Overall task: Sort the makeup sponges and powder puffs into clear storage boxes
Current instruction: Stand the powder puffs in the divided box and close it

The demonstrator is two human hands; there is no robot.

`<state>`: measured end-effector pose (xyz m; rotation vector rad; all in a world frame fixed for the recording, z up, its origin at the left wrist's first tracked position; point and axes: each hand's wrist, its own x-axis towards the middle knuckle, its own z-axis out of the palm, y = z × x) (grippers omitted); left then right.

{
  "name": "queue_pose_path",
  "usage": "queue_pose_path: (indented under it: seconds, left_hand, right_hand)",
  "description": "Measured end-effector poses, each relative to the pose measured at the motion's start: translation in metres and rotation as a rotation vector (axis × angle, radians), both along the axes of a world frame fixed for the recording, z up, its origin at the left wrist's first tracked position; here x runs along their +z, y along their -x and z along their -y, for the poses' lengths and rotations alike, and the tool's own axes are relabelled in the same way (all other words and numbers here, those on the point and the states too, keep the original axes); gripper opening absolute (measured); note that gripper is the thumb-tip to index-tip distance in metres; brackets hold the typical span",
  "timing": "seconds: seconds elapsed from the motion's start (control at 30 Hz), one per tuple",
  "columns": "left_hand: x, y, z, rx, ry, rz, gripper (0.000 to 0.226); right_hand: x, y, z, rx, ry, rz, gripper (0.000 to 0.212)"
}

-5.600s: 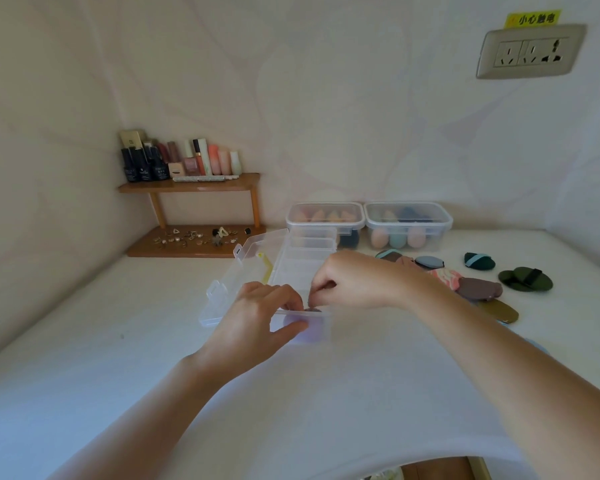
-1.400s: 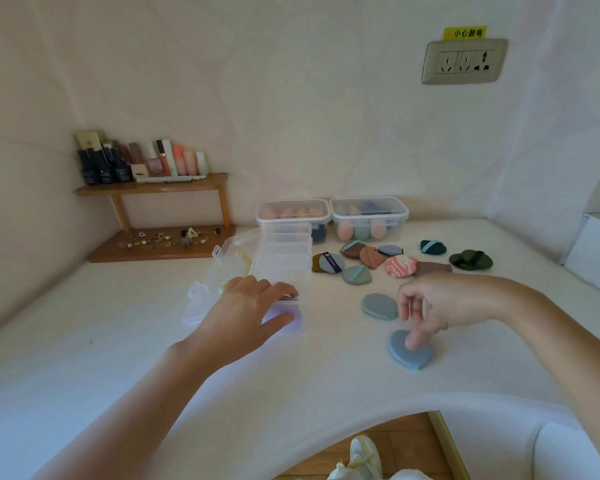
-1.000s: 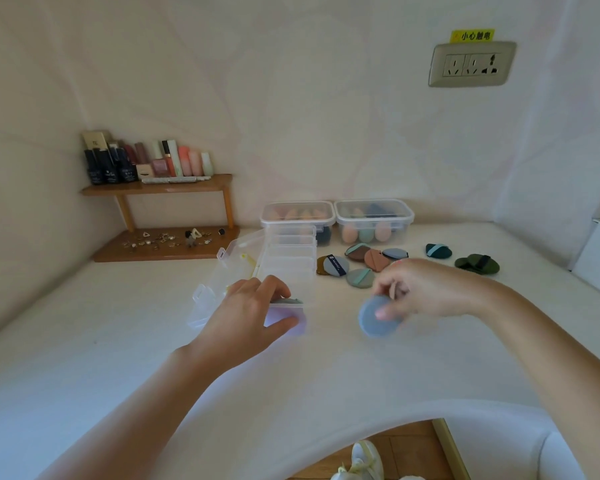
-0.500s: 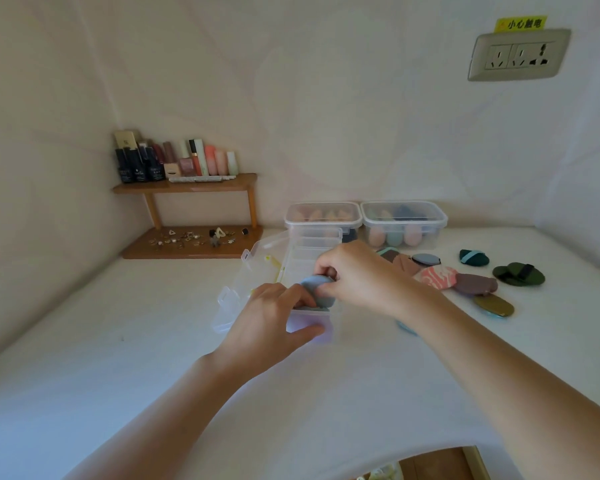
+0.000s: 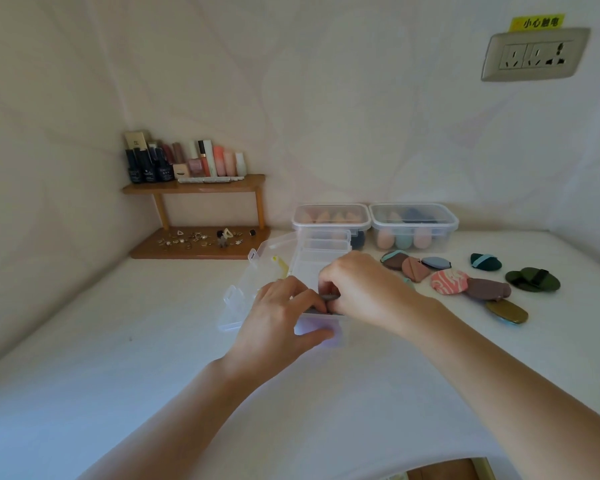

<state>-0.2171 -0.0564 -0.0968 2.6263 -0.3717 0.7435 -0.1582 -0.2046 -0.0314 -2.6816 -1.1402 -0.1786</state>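
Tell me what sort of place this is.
Probably a home vanity corner: a small wooden two-tier shelf of cosmetic bottles, lidded clear plastic boxes of egg-shaped makeup sponges, and flat fabric powder puffs loose on the white table.

Soft dim daylight, slightly blurry overall, wide-angle bending at edges.

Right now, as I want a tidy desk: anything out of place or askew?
Nothing spilled or damaged. Loose puffs lie unsorted on the table right of the box, some overlapping. Trinkets are strewn over the shelf base. The left hand grips the box; the right hand pinches a grey puff at its near end.
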Motion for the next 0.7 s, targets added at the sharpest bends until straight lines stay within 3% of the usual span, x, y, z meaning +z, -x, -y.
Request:
queue_pose_path:
  seconds: [0.13,0.33,0.53,0.6,0.7]
  left_hand:
    - [-0.001,-0.001,-0.002,0.004,0.034,-0.001,0.034]
    - [0.001,0.001,-0.002,-0.064,0.090,-0.004,0.037]
    - [-0.001,0.000,-0.003,-0.028,0.041,0.029,0.036]
    - [-0.002,0.000,-0.002,-0.005,0.024,0.029,0.035]
    - [-0.002,0.001,-0.001,0.004,0.030,0.035,0.035]
  right_hand:
    - [0.003,0.001,0.001,-0.028,-0.036,-0.053,0.017]
    - [-0.002,0.003,-0.002,-0.070,-0.039,0.026,0.012]
    - [0.002,0.013,-0.008,-0.046,0.194,0.203,0.012]
    - [0.003,0.012,-0.005,-0.020,0.202,0.173,0.016]
    - [0.010,0.004,0.008,0.051,0.071,-0.030,0.021]
